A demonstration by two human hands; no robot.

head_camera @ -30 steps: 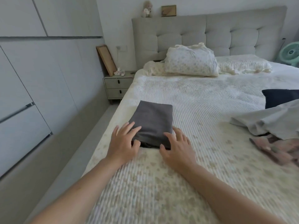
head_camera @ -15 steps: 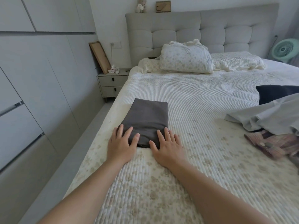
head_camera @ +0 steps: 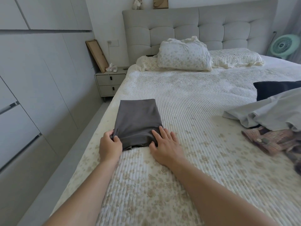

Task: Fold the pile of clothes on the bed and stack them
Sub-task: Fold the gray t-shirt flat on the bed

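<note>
Your left hand [head_camera: 110,146] pinched the near-left corner of the folded grey garment [head_camera: 137,121]; your right hand [head_camera: 165,146] lay flat, fingers straight, on its near-right corner; unfolded clothes [head_camera: 268,121] lay well right on the bed [head_camera: 187,98].

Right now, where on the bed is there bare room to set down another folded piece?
Bare bedspread runs from the folded grey garment to the pillows, and right to the unfolded clothes pile. The right edge is crowded. Left hand pinches the garment's corner; right hand rests on it.
</note>
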